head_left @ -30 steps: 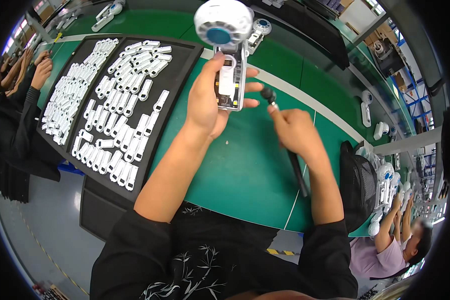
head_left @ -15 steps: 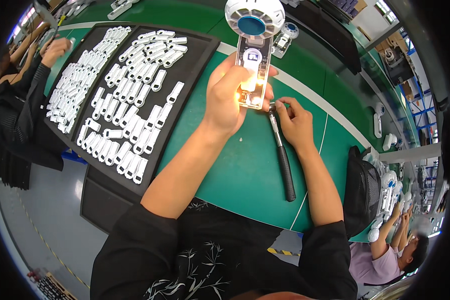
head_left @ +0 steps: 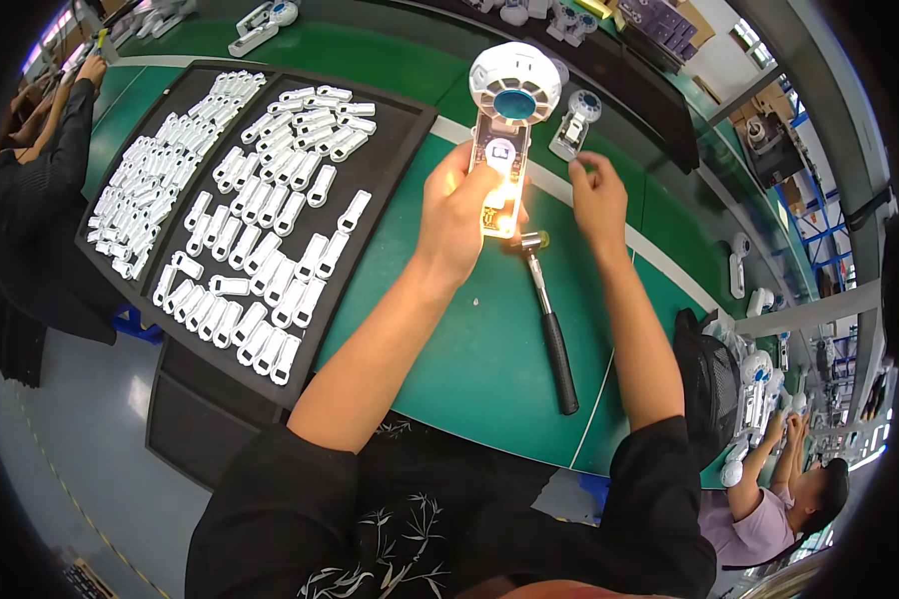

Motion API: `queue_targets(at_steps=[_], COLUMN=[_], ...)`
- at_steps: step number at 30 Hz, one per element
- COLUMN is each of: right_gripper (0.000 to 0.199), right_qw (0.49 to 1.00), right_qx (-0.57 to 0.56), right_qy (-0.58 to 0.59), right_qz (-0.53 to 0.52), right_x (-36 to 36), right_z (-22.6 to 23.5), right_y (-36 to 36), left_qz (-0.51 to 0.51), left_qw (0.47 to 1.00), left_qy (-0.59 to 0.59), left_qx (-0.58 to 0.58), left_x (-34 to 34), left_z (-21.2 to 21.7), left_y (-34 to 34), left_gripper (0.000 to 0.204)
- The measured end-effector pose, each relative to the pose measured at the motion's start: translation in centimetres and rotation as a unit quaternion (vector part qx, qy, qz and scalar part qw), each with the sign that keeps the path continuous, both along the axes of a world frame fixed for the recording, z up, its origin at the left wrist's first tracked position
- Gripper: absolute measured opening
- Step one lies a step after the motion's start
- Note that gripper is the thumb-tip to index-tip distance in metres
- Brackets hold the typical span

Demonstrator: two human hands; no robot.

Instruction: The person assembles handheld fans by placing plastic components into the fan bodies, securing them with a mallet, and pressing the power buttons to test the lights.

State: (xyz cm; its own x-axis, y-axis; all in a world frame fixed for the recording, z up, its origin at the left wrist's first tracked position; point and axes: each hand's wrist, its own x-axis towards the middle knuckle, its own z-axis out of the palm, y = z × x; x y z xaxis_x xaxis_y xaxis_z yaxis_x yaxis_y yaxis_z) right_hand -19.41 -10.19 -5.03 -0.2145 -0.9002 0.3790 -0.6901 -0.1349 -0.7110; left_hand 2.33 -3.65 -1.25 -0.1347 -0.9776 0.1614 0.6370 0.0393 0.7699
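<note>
My left hand is closed round the body of a white handheld device with a round, slotted head and a blue disc at its centre. The device's open body shows a circuit board with a small lit display and a bright yellow glow. To its right, my right hand is raised with fingers loosely bent and apart, holding nothing. A similar white device lies just beyond its fingertips. Between my forearms, a hammer with a black grip lies on the green table, its metal head under the held device.
A black tray at left holds many white oblong casings. A black mesh bag sits at the right table edge. Beyond the table runs a green belt with more devices. Other people work at far left and lower right.
My right hand has moved up and away from the hammer's head toward the device on the belt. My left hand still holds the glowing device, now slightly lower in view.
</note>
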Motion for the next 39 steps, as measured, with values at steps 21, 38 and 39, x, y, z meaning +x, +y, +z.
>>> queue_targets(at_steps=[21,38,39], right_gripper=[0.047,0.036,0.036], right_qw=[0.809,0.874,0.867], right_qx=[0.204,0.071,0.073], right_qy=[-0.545,-0.457,-0.468], right_qz=[0.089,0.145,0.153], right_x=[-1.9,-3.7,-3.8], right_z=[1.3,-2.5,-3.0], right_y=[-19.3,7.2,7.3], left_qz=[-0.02,0.001,0.009], left_qw=[0.995,0.999,0.999], left_qy=[0.096,0.053,0.04], left_qx=[0.01,0.011,0.011], left_x=[0.1,-0.3,-0.2], left_z=[-0.1,-1.3,-1.3], left_y=[-0.7,-0.8,-0.8], left_gripper=[0.031,0.029,0.029])
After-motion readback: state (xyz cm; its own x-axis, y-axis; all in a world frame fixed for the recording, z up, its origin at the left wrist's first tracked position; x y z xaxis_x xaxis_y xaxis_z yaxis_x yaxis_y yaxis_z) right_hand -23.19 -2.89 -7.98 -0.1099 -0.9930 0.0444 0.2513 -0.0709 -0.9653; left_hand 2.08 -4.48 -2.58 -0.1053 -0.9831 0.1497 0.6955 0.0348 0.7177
